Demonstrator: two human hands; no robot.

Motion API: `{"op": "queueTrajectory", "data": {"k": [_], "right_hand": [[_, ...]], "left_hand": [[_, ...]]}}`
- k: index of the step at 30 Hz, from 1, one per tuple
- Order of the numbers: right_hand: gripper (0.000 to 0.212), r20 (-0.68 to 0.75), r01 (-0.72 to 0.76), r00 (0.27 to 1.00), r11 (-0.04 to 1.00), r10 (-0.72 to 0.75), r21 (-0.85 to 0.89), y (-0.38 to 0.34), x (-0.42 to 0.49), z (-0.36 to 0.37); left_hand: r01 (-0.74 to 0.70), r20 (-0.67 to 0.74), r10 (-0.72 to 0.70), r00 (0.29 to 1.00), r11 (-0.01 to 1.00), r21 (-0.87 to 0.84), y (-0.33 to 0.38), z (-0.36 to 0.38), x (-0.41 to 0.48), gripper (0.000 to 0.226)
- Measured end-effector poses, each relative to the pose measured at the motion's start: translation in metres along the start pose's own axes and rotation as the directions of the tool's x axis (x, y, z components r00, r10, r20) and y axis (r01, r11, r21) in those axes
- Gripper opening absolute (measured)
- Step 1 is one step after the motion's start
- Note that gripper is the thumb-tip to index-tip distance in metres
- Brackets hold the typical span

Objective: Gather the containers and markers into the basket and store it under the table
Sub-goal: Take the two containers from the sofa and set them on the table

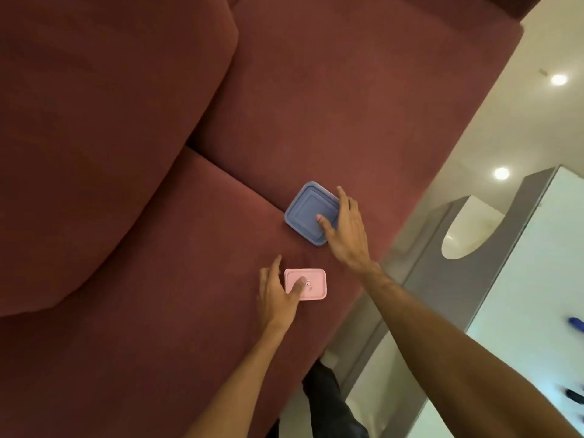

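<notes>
Two lidded containers lie on a maroon sofa seat [189,279]. The pink rectangular container [313,284] is nearer to me, and my left hand [278,295] covers its left edge with the thumb resting on the lid and the fingers stretched out beside it. Farther back sits the blue square container [308,210]. My right hand [346,229] lies over its right edge, thumb on the lid, fingers fairly straight along the side. Neither container is lifted. No basket is in view.
A big back cushion [104,137] fills the left. Right of the sofa is pale floor and a white table [531,279] with a grey cut-out side panel. Two blurry pen-like things, one blue [576,324] and one dark [573,396], lie at its right edge.
</notes>
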State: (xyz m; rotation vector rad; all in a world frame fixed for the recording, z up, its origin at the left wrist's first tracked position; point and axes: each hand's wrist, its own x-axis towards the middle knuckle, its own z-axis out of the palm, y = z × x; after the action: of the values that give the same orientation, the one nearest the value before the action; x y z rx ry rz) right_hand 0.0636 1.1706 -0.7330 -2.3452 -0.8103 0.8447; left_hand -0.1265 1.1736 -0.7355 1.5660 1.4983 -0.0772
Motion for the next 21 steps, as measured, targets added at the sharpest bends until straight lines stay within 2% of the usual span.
{"op": "queueTrajectory", "data": {"k": [2,4,11,14,16,19,21], "right_hand": [[0.068,-0.008,-0.025,1.0,1.0,0.025,-0.008,0.003,0.012,0.007],[0.055,-0.043,-0.046,0.998,0.998,0.048,0.053,0.004,0.02,0.008],[0.04,-0.138,-0.14,0.969,0.916,0.205,0.376,0.016,-0.01,-0.011],[0.037,-0.153,-0.17,0.942,0.816,0.3,0.553,0.025,-0.048,-0.025],[0.036,-0.212,-0.16,0.911,0.779,0.353,0.606,0.033,-0.082,-0.035],[0.033,-0.295,-0.143,0.849,0.729,0.438,0.669,0.05,-0.144,-0.049],[0.027,-0.302,-0.147,0.797,0.653,0.523,0.743,0.067,-0.192,-0.057]], "left_hand": [[-0.041,-0.024,0.04,0.999,0.999,-0.027,-0.004,0.003,0.007,0.045],[-0.061,-0.055,0.055,0.997,0.993,-0.1,-0.007,0.002,0.009,0.034],[-0.033,-0.148,-0.015,0.989,0.947,-0.321,-0.012,-0.011,-0.009,0.032],[-0.043,-0.11,0.001,0.994,0.925,-0.376,-0.009,-0.015,-0.026,0.031],[-0.08,-0.076,0.055,0.996,0.919,-0.386,-0.007,-0.018,-0.044,0.031],[-0.113,-0.032,0.109,0.994,0.909,-0.401,-0.007,-0.019,-0.076,0.03],[-0.107,0.02,0.128,0.992,0.901,-0.42,-0.005,-0.012,-0.101,0.026]]}}
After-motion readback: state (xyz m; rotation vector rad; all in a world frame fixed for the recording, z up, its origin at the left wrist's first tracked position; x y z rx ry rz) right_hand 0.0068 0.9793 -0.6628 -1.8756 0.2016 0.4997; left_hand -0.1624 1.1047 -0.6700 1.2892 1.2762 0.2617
